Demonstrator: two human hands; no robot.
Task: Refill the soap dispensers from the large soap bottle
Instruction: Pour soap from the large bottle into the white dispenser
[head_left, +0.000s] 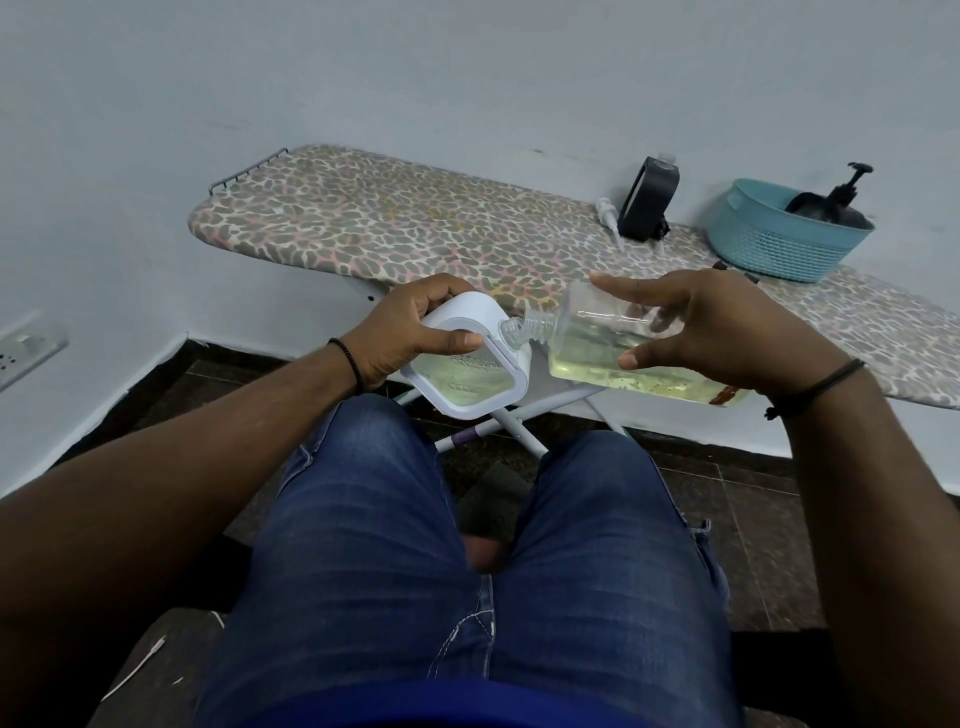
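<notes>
Ironing board (415, 223) as landmark; teal basket (779, 244) and black dispenser (647, 200) sit at its far right end. In front of its near edge: right hand (727, 322) holds soap bottle (613, 343) tilted, neck meeting the opening of the white dispenser (467, 374), which the left hand (410, 332) grips. Risk: necks slip apart, soap spills on jeans (467, 545).
</notes>
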